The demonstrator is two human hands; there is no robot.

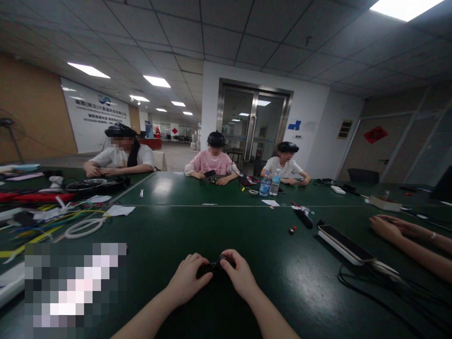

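Where the green tabletop (176,226) spans the foreground, 2 water bottles (275,182) stand side by side on far half, approx. ctr-R. L hand (189,278) and R hand (240,274) sit close tog. at near side, fingers curled in. White block (339,249) w/ phone (348,241) on top lies R of R hand. Smallest: black part (214,266) btwn hands, held by both; shape unclear, dark & mostly covered.

White wall panel (92,136): Chinese lettering (101,108), "大数据" legible, rest blurred. Red door diamond (376,135): character unclear.

Black object (215,267) partly hidden, wall lettering (101,108) blurred, dark screen (443,185) cut off
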